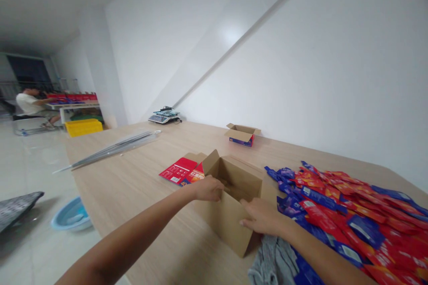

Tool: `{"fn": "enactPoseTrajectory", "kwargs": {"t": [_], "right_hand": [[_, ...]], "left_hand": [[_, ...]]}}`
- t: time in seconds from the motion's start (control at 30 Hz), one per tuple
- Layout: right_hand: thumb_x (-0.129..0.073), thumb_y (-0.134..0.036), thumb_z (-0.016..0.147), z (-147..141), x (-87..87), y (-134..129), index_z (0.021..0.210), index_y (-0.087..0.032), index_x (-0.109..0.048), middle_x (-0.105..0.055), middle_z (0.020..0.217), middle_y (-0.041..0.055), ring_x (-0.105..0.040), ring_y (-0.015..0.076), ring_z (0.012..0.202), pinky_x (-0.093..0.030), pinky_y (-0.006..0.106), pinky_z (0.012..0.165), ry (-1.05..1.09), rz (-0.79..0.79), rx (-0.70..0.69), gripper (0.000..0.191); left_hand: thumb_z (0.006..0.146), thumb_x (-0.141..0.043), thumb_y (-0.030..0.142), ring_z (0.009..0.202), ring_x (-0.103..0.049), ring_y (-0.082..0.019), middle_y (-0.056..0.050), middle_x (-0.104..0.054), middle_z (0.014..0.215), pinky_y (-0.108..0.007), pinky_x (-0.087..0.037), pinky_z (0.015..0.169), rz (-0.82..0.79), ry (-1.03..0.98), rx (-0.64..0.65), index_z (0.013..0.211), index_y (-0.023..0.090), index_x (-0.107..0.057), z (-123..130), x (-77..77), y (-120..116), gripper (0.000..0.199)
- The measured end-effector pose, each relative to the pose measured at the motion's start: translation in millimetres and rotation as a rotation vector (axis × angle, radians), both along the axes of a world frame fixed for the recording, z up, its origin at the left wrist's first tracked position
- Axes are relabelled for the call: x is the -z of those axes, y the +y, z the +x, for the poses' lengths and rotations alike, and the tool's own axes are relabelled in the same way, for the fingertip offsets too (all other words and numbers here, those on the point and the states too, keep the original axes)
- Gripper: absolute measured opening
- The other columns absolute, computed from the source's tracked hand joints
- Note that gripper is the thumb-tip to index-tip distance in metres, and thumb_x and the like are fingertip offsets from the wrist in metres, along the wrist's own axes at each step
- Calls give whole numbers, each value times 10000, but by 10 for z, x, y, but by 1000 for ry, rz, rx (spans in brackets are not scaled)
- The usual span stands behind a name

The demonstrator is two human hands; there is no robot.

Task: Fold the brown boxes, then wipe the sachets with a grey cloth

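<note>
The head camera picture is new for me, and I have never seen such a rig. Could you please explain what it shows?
There is no robot: a person wears the camera on the head, looking forward and down. Their bare left hand and right hand touch an open, plain brown cardboard box; how firmly they grip, I cannot tell. On the pale wooden table are a flat red printed carton, a small open blue-and-red box, a white scale, thin grey rods, grey cloth and piled red and blue packets.
</note>
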State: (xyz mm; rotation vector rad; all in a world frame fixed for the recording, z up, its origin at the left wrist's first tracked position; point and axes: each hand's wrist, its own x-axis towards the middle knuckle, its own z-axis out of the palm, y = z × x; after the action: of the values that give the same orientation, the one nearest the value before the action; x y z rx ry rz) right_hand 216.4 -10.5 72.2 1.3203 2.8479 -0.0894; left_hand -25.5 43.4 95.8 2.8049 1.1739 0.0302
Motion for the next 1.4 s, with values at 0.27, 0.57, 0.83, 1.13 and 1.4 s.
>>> {"fn": "enactPoseTrajectory", "kwargs": {"t": [0.27, 0.57, 0.83, 1.13, 1.4], "right_hand": [[-532, -454, 798, 29, 44, 10, 1090, -175, -534, -664, 944, 137, -618, 284, 883, -409, 305, 688, 23, 4, 1, 403], [-524, -444, 811, 20, 39, 2, 1099, -168, -529, -658, 962, 144, -614, 286, 894, -403, 304, 697, 19, -3, 8, 399], [-527, -430, 812, 26, 51, -7, 1130, -166, -516, -654, 976, 145, -608, 284, 908, -402, 310, 713, 31, 6, 10, 414], [-527, -419, 811, 18, 31, -18, 1125, -162, -524, -652, 979, 149, -602, 290, 923, -403, 312, 722, 36, -9, 15, 405], [-526, -421, 810, 15, 28, -17, 1127, -158, -532, -655, 968, 152, -605, 299, 911, -412, 325, 721, 37, 4, 7, 412]], "left_hand": [[717, -692, 291, 959, -621, -220, -5, -687, 946, -298, -406, 857, 10, -9, 30, 903, 227, -643, 5, -9, -4, 203], [719, -694, 291, 975, -617, -219, -1, -686, 972, -300, -399, 865, 11, -12, 36, 923, 230, -638, 6, -9, -12, 220], [714, -706, 300, 976, -612, -214, -1, -681, 971, -290, -401, 847, 16, -34, 55, 967, 242, -638, -19, 40, 23, 268], [729, -693, 324, 993, -601, -221, 0, -676, 998, -309, -391, 876, 25, -19, 42, 985, 260, -638, -6, 30, 6, 270], [723, -705, 319, 992, -602, -224, -11, -673, 990, -316, -390, 867, 22, -21, 49, 953, 229, -631, -9, 25, -1, 258]]}}
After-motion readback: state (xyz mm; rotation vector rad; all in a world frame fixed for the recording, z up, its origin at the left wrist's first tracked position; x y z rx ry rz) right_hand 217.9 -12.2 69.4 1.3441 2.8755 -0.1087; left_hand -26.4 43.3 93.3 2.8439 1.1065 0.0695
